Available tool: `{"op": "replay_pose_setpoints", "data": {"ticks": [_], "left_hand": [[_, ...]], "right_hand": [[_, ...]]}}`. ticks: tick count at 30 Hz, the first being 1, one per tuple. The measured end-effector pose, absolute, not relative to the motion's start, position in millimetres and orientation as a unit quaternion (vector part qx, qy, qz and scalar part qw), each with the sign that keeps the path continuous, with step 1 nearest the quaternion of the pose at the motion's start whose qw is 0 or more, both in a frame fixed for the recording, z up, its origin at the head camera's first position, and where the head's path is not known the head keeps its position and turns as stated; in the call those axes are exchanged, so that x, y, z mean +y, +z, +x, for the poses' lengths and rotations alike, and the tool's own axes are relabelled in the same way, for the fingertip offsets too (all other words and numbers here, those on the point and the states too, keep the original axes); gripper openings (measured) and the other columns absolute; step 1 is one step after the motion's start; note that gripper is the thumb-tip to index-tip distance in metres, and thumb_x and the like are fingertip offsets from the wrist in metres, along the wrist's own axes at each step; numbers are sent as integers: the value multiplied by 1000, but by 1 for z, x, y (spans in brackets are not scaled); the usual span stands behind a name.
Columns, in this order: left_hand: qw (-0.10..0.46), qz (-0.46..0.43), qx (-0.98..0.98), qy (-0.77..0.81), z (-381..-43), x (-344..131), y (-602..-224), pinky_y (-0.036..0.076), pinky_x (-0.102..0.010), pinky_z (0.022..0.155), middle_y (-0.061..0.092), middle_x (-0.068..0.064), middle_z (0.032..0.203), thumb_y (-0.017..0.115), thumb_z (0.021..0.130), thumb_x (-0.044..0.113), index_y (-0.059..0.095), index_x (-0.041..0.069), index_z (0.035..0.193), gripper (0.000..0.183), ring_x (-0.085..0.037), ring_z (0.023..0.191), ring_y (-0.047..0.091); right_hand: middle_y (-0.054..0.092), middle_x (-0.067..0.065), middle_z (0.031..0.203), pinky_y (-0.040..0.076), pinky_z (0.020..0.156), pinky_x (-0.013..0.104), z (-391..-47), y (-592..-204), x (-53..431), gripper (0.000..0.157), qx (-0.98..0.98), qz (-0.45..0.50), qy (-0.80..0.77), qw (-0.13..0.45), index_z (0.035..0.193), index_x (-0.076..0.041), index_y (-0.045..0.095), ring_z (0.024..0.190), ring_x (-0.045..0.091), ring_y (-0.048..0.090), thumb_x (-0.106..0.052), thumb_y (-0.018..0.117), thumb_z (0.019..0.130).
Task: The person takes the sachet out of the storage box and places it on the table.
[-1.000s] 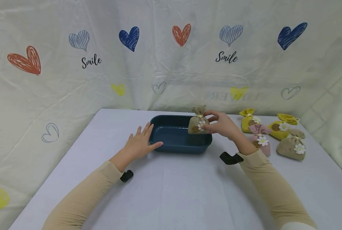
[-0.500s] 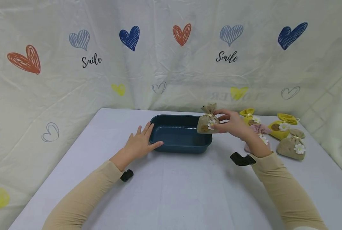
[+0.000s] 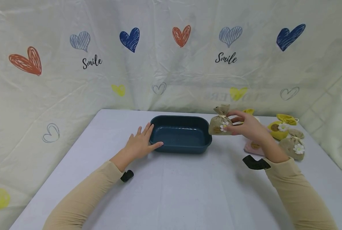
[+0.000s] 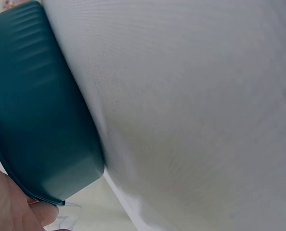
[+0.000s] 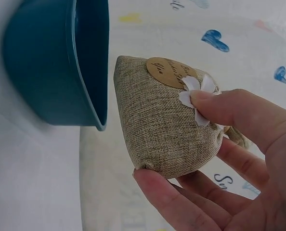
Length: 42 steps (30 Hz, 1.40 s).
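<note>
My right hand [image 3: 249, 127] pinches a beige burlap sachet [image 5: 157, 115] between thumb and fingers, up beside the right end of a dark teal basin [image 3: 179, 149]. A white cloth flower [image 5: 196, 96] and a round brown tag [image 5: 169, 72] with handwriting-style print sit on the sachet's front. Its neck is gathered and tied. In the right wrist view the sachet's flat bottom faces the basin's rim with a gap between them. My left hand [image 3: 139, 143] rests with spread, straight fingers at the basin's left end. The basin's inside shows only its bare floor in the head view.
At the right of the white table [image 3: 182, 191] lie a yellow sachet [image 3: 278, 129], another beige sachet [image 3: 292, 147] and a pink sachet [image 3: 252, 147], partly behind my right hand, as is a second yellow one [image 3: 249, 111]. A heart-printed curtain [image 3: 188, 70] hangs behind.
My right hand has carried the beige sachet rightward, from over the basin's right part to its right end. The left hand and the basin have stayed in place.
</note>
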<state>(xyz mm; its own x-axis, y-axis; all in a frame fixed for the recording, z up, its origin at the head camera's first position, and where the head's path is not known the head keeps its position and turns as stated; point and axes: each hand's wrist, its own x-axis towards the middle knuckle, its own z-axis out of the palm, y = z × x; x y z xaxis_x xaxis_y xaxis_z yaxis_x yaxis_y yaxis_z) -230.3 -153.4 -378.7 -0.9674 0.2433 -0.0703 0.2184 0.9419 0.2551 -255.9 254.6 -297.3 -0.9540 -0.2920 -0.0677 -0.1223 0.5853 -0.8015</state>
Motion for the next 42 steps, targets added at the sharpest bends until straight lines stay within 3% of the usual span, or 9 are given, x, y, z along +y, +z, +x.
{"op": "replay_pose_setpoints", "data": {"ticks": [12,19,28,30,33,36,38,40,42], "left_hand": [[52,113,984,124,-228,-151,-376,17,-72,115,5,-9,172,47,97,73,9,11,166,101,-44,154,10],[50,114,985,123,-229,-152,-377,17,-72,115,4,-9,172,47,97,74,9,11,166,101,-44,154,10],[49,114,985,122,-230,-152,-379,16,-72,115,4,-9,172,45,96,76,9,11,167,102,-44,154,9],[48,114,985,122,-230,-153,-379,17,-72,115,4,-9,172,45,96,76,9,11,167,102,-44,154,9],[47,113,985,121,-230,-152,-380,17,-72,114,5,-9,172,45,96,76,9,11,167,102,-44,154,10],[51,111,985,119,-230,-152,-380,17,-71,115,4,-8,172,45,96,76,8,12,167,102,-44,154,9],[53,111,986,117,-230,-151,-380,17,-71,115,3,-7,172,45,96,76,8,12,167,102,-44,154,9],[53,111,986,116,-230,-151,-380,17,-71,115,3,-7,172,44,96,77,8,13,167,102,-43,154,9],[53,111,986,116,-229,-151,-379,17,-71,115,3,-7,172,44,96,77,8,13,167,102,-43,154,9]], "right_hand": [[47,33,143,56,76,30,-245,-298,282,74,902,-106,-412,78,153,-2,40,100,32,72,-32,76,95],[45,32,145,54,76,20,-236,-297,297,75,899,-99,-421,74,154,0,38,131,47,48,-31,75,96],[44,37,143,46,74,11,-225,-295,317,72,912,-99,-396,49,153,2,38,131,52,46,-29,73,98],[45,36,142,47,74,11,-223,-296,321,72,913,-99,-393,41,153,2,38,127,45,51,-28,73,98],[48,36,141,48,75,12,-221,-298,328,71,913,-101,-394,30,152,2,39,115,14,58,-26,74,97],[49,36,140,50,74,13,-218,-299,337,70,912,-97,-397,22,151,1,41,100,-13,49,-25,75,96],[51,37,139,50,73,13,-216,-299,342,69,914,-95,-394,15,150,1,42,95,-18,48,-25,76,96],[50,37,139,49,72,13,-215,-298,347,69,918,-90,-386,16,150,1,42,104,-4,56,-27,75,96],[50,37,139,50,72,13,-214,-298,352,67,919,-88,-384,12,149,-1,44,104,-4,57,-27,76,96]]}}
